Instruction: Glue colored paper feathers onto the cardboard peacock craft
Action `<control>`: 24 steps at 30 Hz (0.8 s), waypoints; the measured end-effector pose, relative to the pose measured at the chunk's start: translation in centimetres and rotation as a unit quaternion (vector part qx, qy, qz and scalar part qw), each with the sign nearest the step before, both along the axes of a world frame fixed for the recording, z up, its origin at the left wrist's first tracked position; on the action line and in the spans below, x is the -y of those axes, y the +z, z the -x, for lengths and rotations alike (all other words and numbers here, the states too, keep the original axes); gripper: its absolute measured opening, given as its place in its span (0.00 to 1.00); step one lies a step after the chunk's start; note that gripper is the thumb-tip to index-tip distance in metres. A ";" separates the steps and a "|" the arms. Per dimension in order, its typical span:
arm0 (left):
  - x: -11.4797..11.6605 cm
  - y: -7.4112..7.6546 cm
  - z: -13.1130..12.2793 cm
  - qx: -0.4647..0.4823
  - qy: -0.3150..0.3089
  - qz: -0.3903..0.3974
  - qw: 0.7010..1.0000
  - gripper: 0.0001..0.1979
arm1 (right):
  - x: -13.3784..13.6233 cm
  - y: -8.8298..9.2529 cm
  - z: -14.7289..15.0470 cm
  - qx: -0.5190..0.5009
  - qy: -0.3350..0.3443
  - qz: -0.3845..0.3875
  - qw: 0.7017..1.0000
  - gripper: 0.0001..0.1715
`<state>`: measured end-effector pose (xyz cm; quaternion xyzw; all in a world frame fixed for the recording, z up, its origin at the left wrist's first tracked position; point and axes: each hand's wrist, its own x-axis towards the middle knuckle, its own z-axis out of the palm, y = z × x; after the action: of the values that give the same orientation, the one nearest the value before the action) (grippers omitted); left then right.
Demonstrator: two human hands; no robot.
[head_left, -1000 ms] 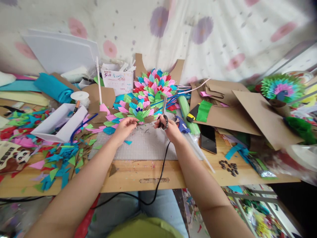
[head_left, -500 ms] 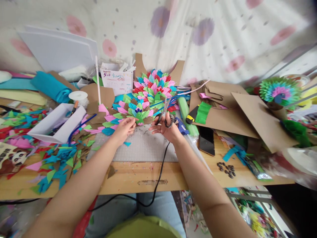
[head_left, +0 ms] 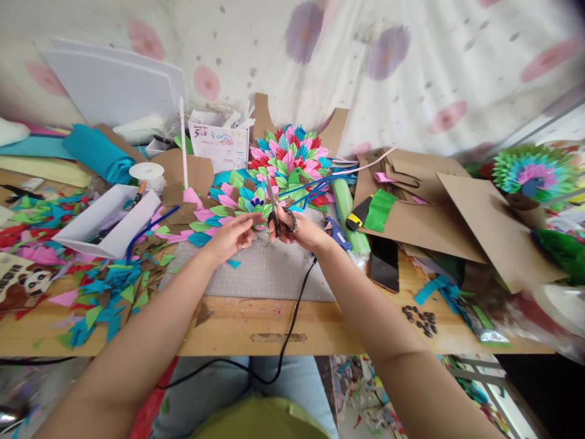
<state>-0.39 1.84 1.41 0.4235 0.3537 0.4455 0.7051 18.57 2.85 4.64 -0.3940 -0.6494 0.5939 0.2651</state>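
Note:
My right hand (head_left: 292, 227) grips black-handled scissors (head_left: 272, 198), blades pointing up and slightly left. Just to their left, my left hand (head_left: 232, 236) has its fingers bent and pressed together; what they pinch, if anything, is hidden. Its fingertips are at the lower edge of a paper peacock (head_left: 228, 200) with pink, green, blue and brown feathers, which lies on the grey cutting mat (head_left: 269, 283). The blades overlap this peacock in view; whether they touch it I cannot tell. Behind lies a second paper peacock (head_left: 286, 149) with red, pink and blue feathers.
On the left are a white open box (head_left: 82, 235), a spool (head_left: 147, 174) and paper scraps (head_left: 109, 292). To the right lie a blue glue gun (head_left: 337, 233), a yellow-black cutter (head_left: 359, 214), a phone (head_left: 384, 263) and cardboard sheets (head_left: 425, 225). A black cord (head_left: 297, 317) crosses the table's front edge.
My right hand has moved left with the scissors, bringing them close to my left hand; the blades now lean left. My left hand stays by the peacock, its fingers slightly shifted.

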 end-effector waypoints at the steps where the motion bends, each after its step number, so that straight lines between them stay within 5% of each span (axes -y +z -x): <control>1: 0.1 -0.1 -0.1 -0.018 -0.013 -0.006 1.000 0.15 | -0.1 0.1 0.3 0.002 0.011 0.008 1.000 0.35; 7: 0.3 -0.5 -0.5 -0.112 -0.020 -0.052 0.992 0.13 | -0.7 -0.2 0.9 -0.024 0.040 0.072 0.996 0.32; 14: 0.3 0.2 0.5 -0.114 -0.061 -0.043 0.991 0.11 | -2.5 0.3 -2.6 0.124 -0.158 -0.031 0.979 0.23; 20: 0.1 0.6 1.4 -0.121 -0.027 -0.054 0.991 0.08 | -5.3 1.8 -7.6 0.403 -0.215 -0.163 0.875 0.18; 24: -0.1 0.3 1.4 -0.134 -0.023 -0.083 0.987 0.17 | -6.1 2.1 -9.3 0.558 -0.195 -0.177 0.787 0.15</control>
<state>-1.80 1.90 1.73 0.5446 0.3972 0.3965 0.6233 27.89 8.95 6.78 -0.7212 -0.6872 0.0812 0.0323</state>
